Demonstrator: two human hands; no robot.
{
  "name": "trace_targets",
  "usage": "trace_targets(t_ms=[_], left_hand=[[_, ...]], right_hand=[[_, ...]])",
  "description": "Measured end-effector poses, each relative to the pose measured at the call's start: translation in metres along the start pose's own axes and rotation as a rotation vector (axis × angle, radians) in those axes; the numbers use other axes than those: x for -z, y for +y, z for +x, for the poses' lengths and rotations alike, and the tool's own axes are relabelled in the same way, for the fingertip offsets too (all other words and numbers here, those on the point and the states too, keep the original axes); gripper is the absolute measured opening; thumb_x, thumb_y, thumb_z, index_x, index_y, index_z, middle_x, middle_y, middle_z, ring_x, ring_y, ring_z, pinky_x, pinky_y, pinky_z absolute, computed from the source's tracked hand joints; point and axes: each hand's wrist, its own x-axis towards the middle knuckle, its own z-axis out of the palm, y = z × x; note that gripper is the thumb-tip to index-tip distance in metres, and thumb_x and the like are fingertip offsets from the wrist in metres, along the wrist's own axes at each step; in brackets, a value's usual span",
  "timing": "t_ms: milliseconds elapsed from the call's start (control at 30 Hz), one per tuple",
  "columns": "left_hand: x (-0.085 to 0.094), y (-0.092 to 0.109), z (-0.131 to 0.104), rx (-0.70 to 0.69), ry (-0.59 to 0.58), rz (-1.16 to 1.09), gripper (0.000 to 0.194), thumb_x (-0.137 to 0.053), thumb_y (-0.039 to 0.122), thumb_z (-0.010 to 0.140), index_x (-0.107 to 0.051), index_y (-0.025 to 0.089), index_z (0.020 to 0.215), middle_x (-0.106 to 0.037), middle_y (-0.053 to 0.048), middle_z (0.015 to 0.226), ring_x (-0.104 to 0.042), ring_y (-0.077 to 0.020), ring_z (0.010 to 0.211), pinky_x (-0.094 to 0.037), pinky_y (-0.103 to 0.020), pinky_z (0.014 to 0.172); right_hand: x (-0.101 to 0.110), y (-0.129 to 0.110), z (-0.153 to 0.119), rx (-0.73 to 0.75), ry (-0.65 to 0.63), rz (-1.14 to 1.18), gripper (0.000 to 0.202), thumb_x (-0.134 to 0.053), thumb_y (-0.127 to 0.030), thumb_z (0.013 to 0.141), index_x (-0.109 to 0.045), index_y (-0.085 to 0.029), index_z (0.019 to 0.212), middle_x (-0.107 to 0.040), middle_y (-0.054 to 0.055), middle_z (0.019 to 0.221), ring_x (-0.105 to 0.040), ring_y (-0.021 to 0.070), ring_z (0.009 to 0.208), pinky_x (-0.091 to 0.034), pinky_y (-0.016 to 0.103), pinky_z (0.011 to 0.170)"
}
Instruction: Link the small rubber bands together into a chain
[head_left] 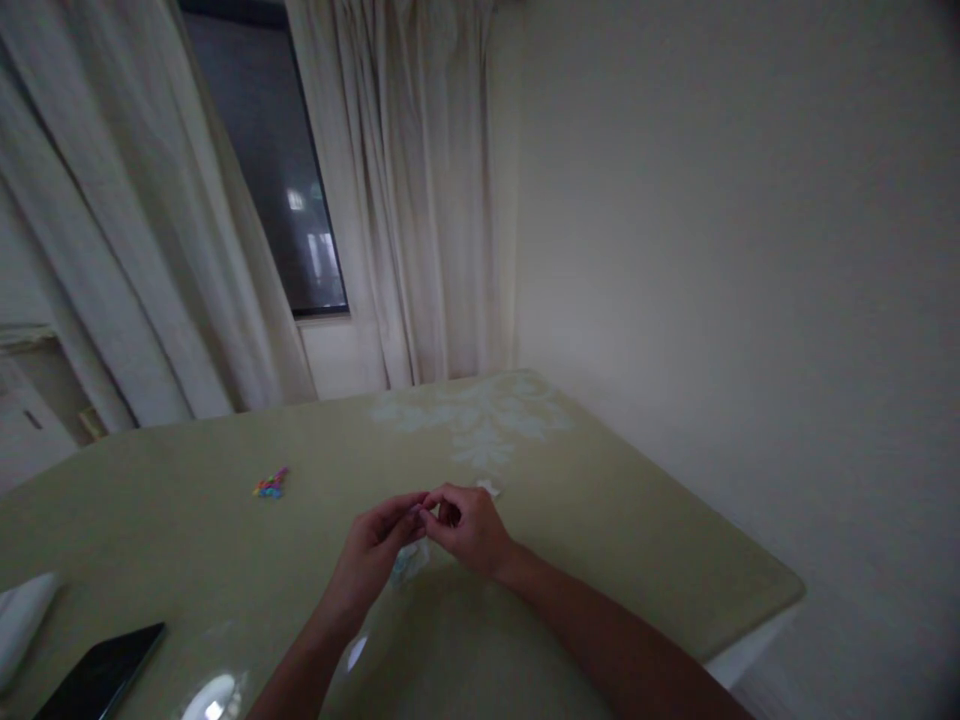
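Note:
My left hand [373, 548] and my right hand [469, 525] meet above the middle of the table, their fingertips pinched together. Whatever lies between the fingertips is too small and dim to name. Just below them, a crumpled, clear, bluish thing [409, 563] lies on the tabletop, partly covered by the hands; it looks like thin plastic. Behind my right hand is a small white scrap [487, 487].
A small cluster of brightly coloured pieces [271, 485] lies to the left on the greenish table [600, 500]. A dark flat device [101, 672] and a white object [26, 620] are at the lower left. A wall [712, 250] borders the table's right side; curtains [420, 200] hang behind.

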Motion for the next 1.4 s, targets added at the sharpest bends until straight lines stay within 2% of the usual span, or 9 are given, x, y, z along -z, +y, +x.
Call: trace_targets(t_ms=[100, 267, 400, 567, 767, 933, 1033, 1167, 1400], left_hand=[[0.01, -0.005, 0.002, -0.083, 0.045, 0.199, 0.044, -0.069, 0.05, 0.082, -0.076, 0.019, 0.112, -0.081, -0.01, 0.105, -0.076, -0.0287, 0.096, -0.062, -0.042, 0.089], [0.043, -0.02, 0.013, -0.298, 0.38, 0.772, 0.044, -0.044, 0.046, 0.095, -0.07, 0.019, 0.119, -0.074, -0.015, 0.119, -0.071, -0.0317, 0.104, -0.058, -0.049, 0.09], [0.052, -0.044, 0.021, -0.271, 0.323, 0.929, 0.05, -0.04, 0.048, 0.097, -0.067, 0.015, 0.122, -0.075, -0.018, 0.119, -0.07, -0.0339, 0.109, -0.053, -0.054, 0.099], [0.033, -0.064, 0.019, -0.255, 0.176, 0.955, 0.052, -0.032, 0.043, 0.101, -0.066, 0.011, 0.124, -0.073, -0.02, 0.123, -0.068, -0.0336, 0.115, -0.051, -0.053, 0.103], [0.022, -0.07, 0.021, -0.237, 0.149, 0.851, 0.049, -0.032, 0.04, 0.102, -0.067, 0.012, 0.122, -0.075, -0.017, 0.119, -0.069, -0.0297, 0.113, -0.051, -0.047, 0.104], [0.037, -0.054, 0.02, -0.202, 0.15, 0.868, 0.047, -0.038, 0.047, 0.1, -0.072, 0.017, 0.112, -0.075, -0.016, 0.114, -0.07, -0.0314, 0.108, -0.052, -0.049, 0.1], [0.055, -0.042, 0.013, -0.048, 0.0, 0.739, 0.052, -0.061, 0.057, 0.087, -0.07, 0.02, 0.122, -0.075, -0.014, 0.119, -0.072, -0.0314, 0.103, -0.06, -0.042, 0.083], [0.06, -0.036, 0.003, -0.01, -0.239, 0.604, 0.073, -0.085, 0.043, 0.067, -0.065, 0.029, 0.135, -0.07, -0.012, 0.131, -0.069, -0.0328, 0.114, -0.06, -0.038, 0.084], [0.022, -0.05, 0.008, -0.113, -0.093, 0.618, 0.066, -0.083, 0.04, 0.067, -0.069, 0.019, 0.128, -0.065, -0.016, 0.132, -0.07, -0.0275, 0.093, -0.058, -0.041, 0.086]], right_hand=[[0.001, 0.0, 0.003, -0.02, -0.03, -0.059, 0.018, -0.07, -0.033, 0.088, -0.076, -0.017, 0.093, -0.063, -0.004, 0.059, -0.053, 0.01, 0.051, -0.039, 0.021, 0.057], [0.003, 0.003, 0.005, -0.038, -0.235, -0.33, 0.011, -0.074, -0.031, 0.087, -0.077, -0.022, 0.092, -0.071, -0.003, 0.068, -0.062, 0.0128, 0.061, -0.038, 0.023, 0.06], [-0.004, 0.007, 0.003, 0.002, -0.391, -0.541, 0.017, -0.069, -0.037, 0.091, -0.077, -0.022, 0.093, -0.076, 0.001, 0.08, -0.067, 0.0172, 0.07, -0.039, 0.026, 0.062], [-0.007, 0.003, 0.001, 0.129, -0.491, -0.722, 0.021, -0.058, -0.035, 0.098, -0.075, -0.022, 0.098, -0.079, 0.006, 0.096, -0.07, 0.0198, 0.077, -0.043, 0.028, 0.065], [-0.001, -0.004, -0.002, 0.192, -0.61, -0.671, 0.019, -0.061, -0.033, 0.099, -0.077, -0.023, 0.097, -0.079, 0.005, 0.095, -0.07, 0.0208, 0.08, -0.043, 0.028, 0.067], [0.031, 0.011, 0.013, 0.002, -0.349, -0.519, 0.019, -0.063, -0.032, 0.097, -0.079, -0.022, 0.099, -0.076, 0.004, 0.087, -0.068, 0.0197, 0.077, -0.044, 0.029, 0.07], [0.058, 0.033, 0.021, -0.145, -0.168, -0.644, 0.037, -0.077, -0.043, 0.085, -0.075, -0.017, 0.112, -0.073, 0.013, 0.109, -0.066, 0.0279, 0.099, -0.047, 0.035, 0.085], [0.073, 0.062, 0.019, -0.237, -0.274, -0.761, 0.069, -0.085, -0.056, 0.07, -0.068, -0.014, 0.122, -0.066, 0.019, 0.123, -0.058, 0.0349, 0.113, -0.044, 0.044, 0.097], [0.063, 0.062, 0.018, -0.24, -0.283, -0.541, 0.045, -0.083, -0.028, 0.072, -0.07, -0.015, 0.113, -0.069, 0.013, 0.111, -0.062, 0.0268, 0.102, -0.047, 0.035, 0.087]])
